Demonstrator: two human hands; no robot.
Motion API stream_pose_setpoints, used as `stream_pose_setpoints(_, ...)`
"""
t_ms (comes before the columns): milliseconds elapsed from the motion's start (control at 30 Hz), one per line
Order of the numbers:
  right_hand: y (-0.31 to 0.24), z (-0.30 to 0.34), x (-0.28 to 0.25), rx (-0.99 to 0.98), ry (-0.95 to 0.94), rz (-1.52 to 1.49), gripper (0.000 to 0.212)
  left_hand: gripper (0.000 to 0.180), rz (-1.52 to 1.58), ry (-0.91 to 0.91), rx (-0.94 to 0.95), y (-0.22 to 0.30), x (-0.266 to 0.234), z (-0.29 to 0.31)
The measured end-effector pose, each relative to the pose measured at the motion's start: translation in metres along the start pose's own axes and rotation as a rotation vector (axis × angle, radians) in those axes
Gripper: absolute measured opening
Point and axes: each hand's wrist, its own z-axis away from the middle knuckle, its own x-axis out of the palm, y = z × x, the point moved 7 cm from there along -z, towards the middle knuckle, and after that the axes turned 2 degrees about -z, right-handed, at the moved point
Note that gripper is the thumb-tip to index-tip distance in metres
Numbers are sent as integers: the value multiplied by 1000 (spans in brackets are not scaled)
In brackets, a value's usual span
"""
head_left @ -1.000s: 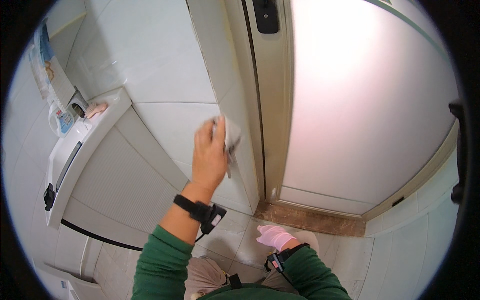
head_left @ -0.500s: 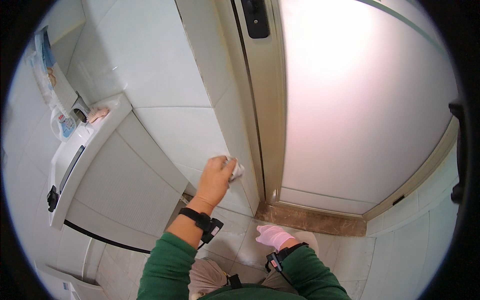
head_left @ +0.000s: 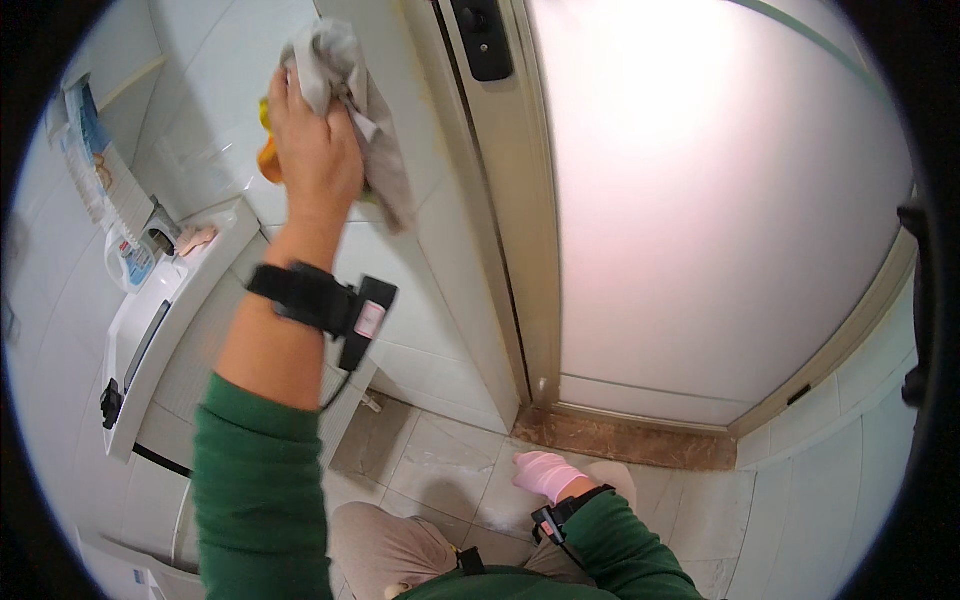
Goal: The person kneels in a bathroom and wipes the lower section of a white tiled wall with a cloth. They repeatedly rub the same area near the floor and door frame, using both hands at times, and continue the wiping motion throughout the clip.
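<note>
Cloth [head_left: 378, 150], grey, is pinched in the bare left grip [head_left: 318, 160], raised before the tiled wall [head_left: 430, 330]; contact unconfirmed. Half a second ago it was bunched lower, so higher tiles are now within reach. Right grip [head_left: 547, 475], pink-gloved, is low; its closure cannot be told.

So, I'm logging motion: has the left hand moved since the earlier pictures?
Yes: the left hand has moved up and left in view, away from the sill.
</note>
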Motion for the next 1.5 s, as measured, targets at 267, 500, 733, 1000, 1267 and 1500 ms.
stream_pose_setpoints(267, -4, 1, 3, -24, -12, 11, 41, 81, 2, -237, -311, 9, 22, 149)
stream_pose_setpoints(500, -3, -6, 9, -29, -7, 41, 42, 97, 54, -343, -585, 18, 34, 242)
stream_pose_setpoints(733, -9, -13, 15, -86, -12, 39, 48, 106, 179, -371, -873, 18, 43, 295)
stream_pose_setpoints(1000, -20, -6, 6, -97, -45, 41, 47, 103, 260, -342, -1023, 16, 54, 353)
stream_pose_setpoints(1267, -26, -1, -4, -127, -99, 36, 45, 100, 155, -431, -994, 16, 66, 405)
stream_pose_setpoints(1500, -24, -7, -1, -76, -122, -57, 48, 79, 199, -536, -1196, 11, 77, 471)
